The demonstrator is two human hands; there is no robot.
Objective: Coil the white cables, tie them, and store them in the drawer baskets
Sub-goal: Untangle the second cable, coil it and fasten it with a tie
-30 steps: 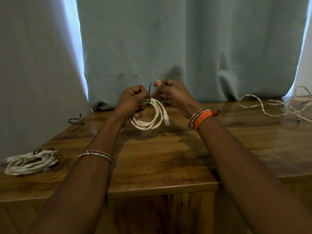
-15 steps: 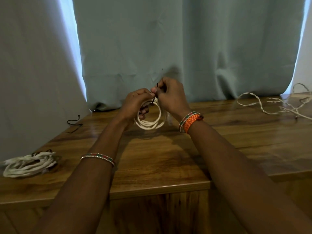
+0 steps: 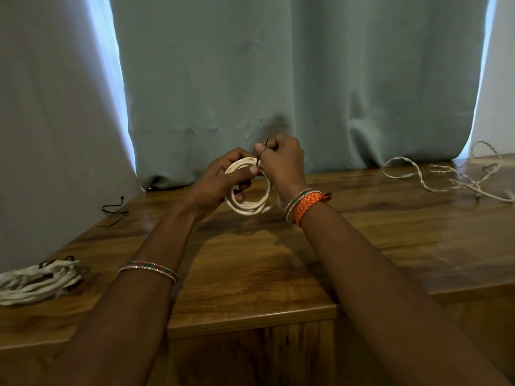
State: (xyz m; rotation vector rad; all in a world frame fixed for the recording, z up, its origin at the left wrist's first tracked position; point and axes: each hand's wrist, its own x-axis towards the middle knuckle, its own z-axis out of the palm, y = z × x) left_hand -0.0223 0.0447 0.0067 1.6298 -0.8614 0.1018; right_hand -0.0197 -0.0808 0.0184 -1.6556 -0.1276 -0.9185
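Note:
A small coil of white cable (image 3: 252, 205) hangs upright above the wooden table (image 3: 278, 268). My left hand (image 3: 220, 179) grips the coil at its top left, fingers through the loop. My right hand (image 3: 281, 160) pinches a thin dark tie (image 3: 262, 153) at the coil's top; the tie's end sticks up past my thumb. A second white cable bundle (image 3: 39, 280), bound with a dark tie, lies at the table's left edge. Loose, twisted white cable (image 3: 446, 176) sprawls at the far right. No drawer baskets are in view.
Two loose dark ties (image 3: 114, 210) lie at the table's back left. Grey-green curtains (image 3: 250, 79) hang right behind the table. The table's front edge (image 3: 250, 319) steps down near my arms.
My hands have closed together over the coil's top and the right hand has turned over the tie. The cable's plug, seen hanging a second ago, is now hidden behind my right wrist.

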